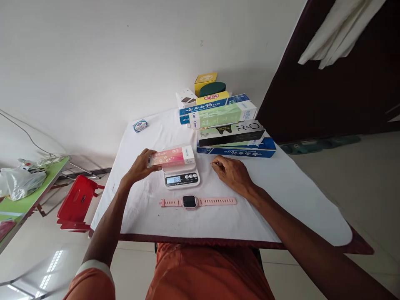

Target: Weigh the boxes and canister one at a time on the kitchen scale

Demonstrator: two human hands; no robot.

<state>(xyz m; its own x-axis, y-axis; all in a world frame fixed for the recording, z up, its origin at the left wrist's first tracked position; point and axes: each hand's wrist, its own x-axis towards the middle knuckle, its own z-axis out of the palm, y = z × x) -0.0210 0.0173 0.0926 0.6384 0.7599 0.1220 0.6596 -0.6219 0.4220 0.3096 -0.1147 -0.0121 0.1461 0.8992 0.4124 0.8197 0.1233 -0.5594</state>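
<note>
A pink and white box (171,157) lies across the platform of a small white digital scale (182,179) with a lit display. My left hand (144,166) has its fingers and thumb around the box's left end. To the right of the scale, my right hand (231,173) rests on the white cloth with its fingers curled in; whatever they may hold is too small to make out. A smartwatch with a pink strap (189,201) lies stretched out in front of the scale.
Behind the scale, toothpaste boxes (231,132) are stacked, with a dark green lid (212,88) and yellow box (205,78) behind. A small blue and white box (140,126) sits at the back left. A red chair (76,204) stands left of the table.
</note>
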